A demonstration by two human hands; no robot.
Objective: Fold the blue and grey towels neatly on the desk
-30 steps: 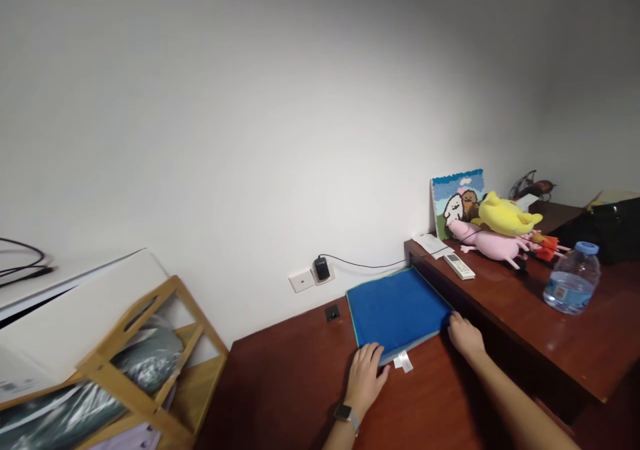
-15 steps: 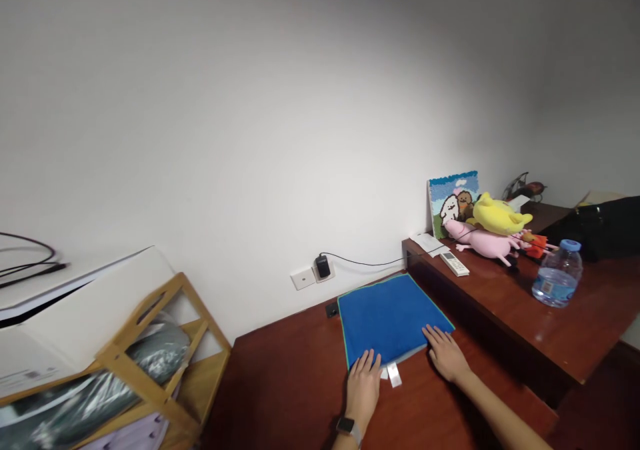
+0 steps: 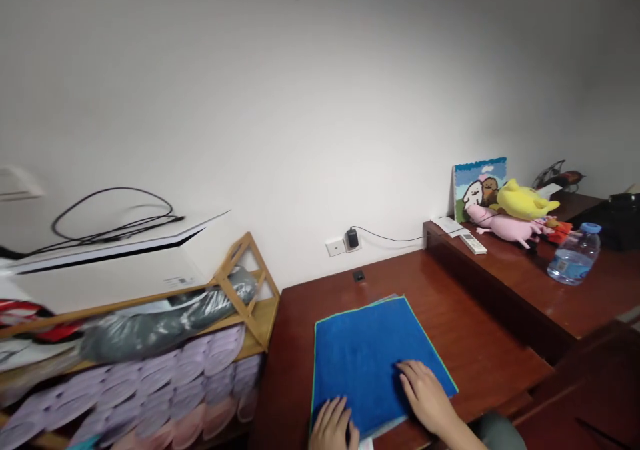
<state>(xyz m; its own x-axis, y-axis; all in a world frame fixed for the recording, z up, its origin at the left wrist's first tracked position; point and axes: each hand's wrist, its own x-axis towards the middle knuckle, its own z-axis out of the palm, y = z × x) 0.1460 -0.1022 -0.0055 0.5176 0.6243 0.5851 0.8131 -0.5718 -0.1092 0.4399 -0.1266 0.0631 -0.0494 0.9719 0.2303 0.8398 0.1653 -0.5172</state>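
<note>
A blue cloth (image 3: 363,353) with a thin green edge lies spread out on the reddish-brown table (image 3: 293,343). My left hand (image 3: 333,429) rests on its near left corner, fingers stretched out; the wrist is cut off by the lower edge of the view. My right hand (image 3: 427,397) lies on the near right part of the cloth with its fingers extended. Between the two hands, a bit of greyish layer and a white tag (image 3: 367,444) stick out from under the near edge. Another greyish edge shows beneath the far side.
On the raised desk at right are a water bottle (image 3: 575,257), yellow and pink plush toys (image 3: 505,227), a remote control (image 3: 473,243) and a dog picture (image 3: 480,187). A black charger (image 3: 353,238) sits in the wall socket. At left, a wooden rack (image 3: 255,297) holds lilac slippers (image 3: 185,370).
The cloth has slid away from the wall toward me, both hands moving with it. My right hand now lies farther onto the cloth. The view has turned left, showing more of the rack.
</note>
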